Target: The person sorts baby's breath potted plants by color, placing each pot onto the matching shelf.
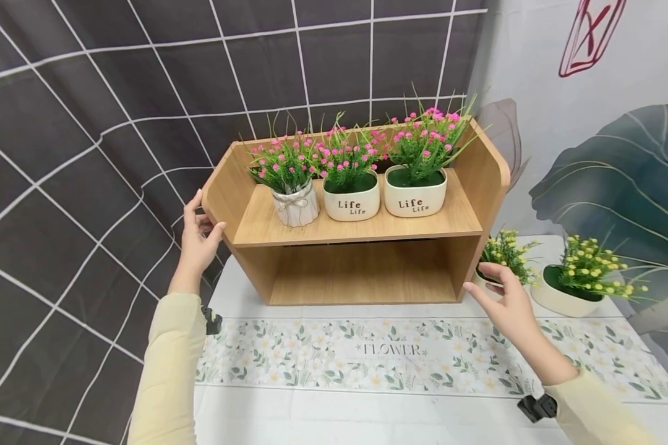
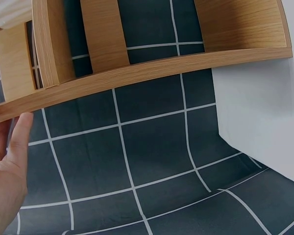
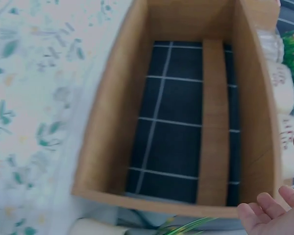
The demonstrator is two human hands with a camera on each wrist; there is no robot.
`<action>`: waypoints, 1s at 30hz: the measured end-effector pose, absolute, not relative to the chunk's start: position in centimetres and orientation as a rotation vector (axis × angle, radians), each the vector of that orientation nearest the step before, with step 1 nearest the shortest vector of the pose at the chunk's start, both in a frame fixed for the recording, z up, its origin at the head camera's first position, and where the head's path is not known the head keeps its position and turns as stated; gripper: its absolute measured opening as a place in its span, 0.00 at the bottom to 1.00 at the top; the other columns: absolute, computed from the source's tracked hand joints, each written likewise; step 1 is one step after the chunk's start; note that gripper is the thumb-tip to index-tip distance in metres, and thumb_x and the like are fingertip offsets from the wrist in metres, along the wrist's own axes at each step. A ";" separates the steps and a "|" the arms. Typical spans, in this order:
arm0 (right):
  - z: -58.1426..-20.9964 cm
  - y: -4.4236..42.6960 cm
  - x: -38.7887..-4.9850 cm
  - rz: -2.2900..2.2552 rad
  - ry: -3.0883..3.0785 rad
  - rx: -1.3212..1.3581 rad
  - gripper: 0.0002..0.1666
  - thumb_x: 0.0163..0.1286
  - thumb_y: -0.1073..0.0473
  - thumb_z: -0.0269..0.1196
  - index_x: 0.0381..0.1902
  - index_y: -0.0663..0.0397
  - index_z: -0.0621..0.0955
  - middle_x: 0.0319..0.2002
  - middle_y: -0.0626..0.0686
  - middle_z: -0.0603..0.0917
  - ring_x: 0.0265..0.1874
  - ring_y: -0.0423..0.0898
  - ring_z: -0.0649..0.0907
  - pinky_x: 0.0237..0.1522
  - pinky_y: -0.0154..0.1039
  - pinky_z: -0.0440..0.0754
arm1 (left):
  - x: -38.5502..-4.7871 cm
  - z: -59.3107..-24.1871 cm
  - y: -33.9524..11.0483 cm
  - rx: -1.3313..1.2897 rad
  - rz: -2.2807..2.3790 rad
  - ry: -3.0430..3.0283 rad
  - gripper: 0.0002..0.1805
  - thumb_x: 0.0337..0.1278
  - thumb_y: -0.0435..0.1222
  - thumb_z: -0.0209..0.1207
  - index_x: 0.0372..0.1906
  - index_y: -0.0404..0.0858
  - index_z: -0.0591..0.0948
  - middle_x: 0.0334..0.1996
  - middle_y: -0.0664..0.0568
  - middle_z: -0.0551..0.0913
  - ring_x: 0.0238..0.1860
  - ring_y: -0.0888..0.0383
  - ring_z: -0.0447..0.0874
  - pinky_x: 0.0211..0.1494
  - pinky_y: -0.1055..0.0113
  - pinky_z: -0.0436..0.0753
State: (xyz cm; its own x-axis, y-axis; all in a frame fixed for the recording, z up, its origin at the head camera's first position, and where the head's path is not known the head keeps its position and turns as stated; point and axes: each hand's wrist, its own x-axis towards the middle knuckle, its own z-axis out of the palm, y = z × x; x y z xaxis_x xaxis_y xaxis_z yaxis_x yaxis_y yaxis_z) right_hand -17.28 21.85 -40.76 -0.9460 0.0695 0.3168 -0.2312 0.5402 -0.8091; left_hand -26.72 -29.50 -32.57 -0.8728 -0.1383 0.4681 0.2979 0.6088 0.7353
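Note:
A two-tier wooden shelf [image 1: 356,238] stands against the dark wall, three pots of pink flowers on its upper board: a ribbed white pot [image 1: 296,207] at left, a cream "Life" pot [image 1: 352,201] in the middle, another "Life" pot [image 1: 415,196] at right. My left hand [image 1: 197,244] grips the left side panel's front edge; in the left wrist view the hand [image 2: 7,176] has fingers below the panel [image 2: 137,71]. My right hand [image 1: 509,306] is at the right panel's lower part, fingers loosely bent, thumb apart; the right wrist view shows its fingertips [image 3: 264,208] at the shelf corner.
Right of the shelf, two pots of yellow flowers stand on the white table, one partly behind my right hand, the other pot [image 1: 568,296] farther right. A floral "FLOWER" strip [image 1: 389,358] runs across the table before the shelf. Dark gridded cloth [image 1: 50,204] hangs at left and behind.

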 end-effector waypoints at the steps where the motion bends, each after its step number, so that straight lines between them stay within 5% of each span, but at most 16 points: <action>1: -41.1 22.1 -17.1 1.362 -2.480 0.117 0.30 0.67 0.58 0.61 0.59 0.73 0.67 0.56 0.69 0.72 0.54 0.63 0.71 0.45 0.12 0.62 | -26.7 -32.5 -29.5 -0.131 -1.198 -2.348 0.38 0.63 0.26 0.52 0.73 0.48 0.50 0.51 0.30 0.72 0.49 0.41 0.75 0.40 0.83 0.72; 11: -44.2 24.2 -15.9 1.306 -2.554 -0.005 0.31 0.68 0.55 0.60 0.60 0.72 0.66 0.57 0.70 0.71 0.53 0.62 0.71 0.43 0.16 0.63 | -26.8 -32.5 -29.3 -0.135 -1.202 -2.345 0.38 0.62 0.26 0.52 0.73 0.47 0.51 0.51 0.30 0.72 0.50 0.40 0.75 0.40 0.81 0.72; 16: -46.1 25.8 -16.0 1.257 -2.605 -0.084 0.33 0.69 0.52 0.58 0.61 0.73 0.65 0.58 0.71 0.70 0.55 0.66 0.70 0.54 0.42 0.72 | -26.7 -32.5 -29.3 -0.133 -1.205 -2.343 0.38 0.62 0.25 0.53 0.73 0.46 0.51 0.51 0.30 0.72 0.50 0.40 0.75 0.39 0.85 0.71; 20: -47.5 27.1 -16.3 1.251 -2.610 -0.137 0.34 0.70 0.53 0.57 0.62 0.76 0.64 0.58 0.74 0.68 0.57 0.71 0.67 0.52 0.63 0.68 | -26.6 -32.5 -29.3 -0.133 -1.200 -2.344 0.38 0.62 0.26 0.53 0.73 0.46 0.51 0.51 0.30 0.72 0.50 0.41 0.75 0.39 0.84 0.71; 30: -49.2 29.6 -17.4 1.157 -2.710 -0.239 0.42 0.69 0.52 0.57 0.64 0.82 0.56 0.57 0.79 0.62 0.55 0.74 0.64 0.47 0.65 0.69 | -26.7 -32.4 -29.1 -0.123 -1.198 -2.349 0.38 0.62 0.25 0.52 0.73 0.46 0.51 0.51 0.30 0.72 0.49 0.42 0.75 0.39 0.84 0.71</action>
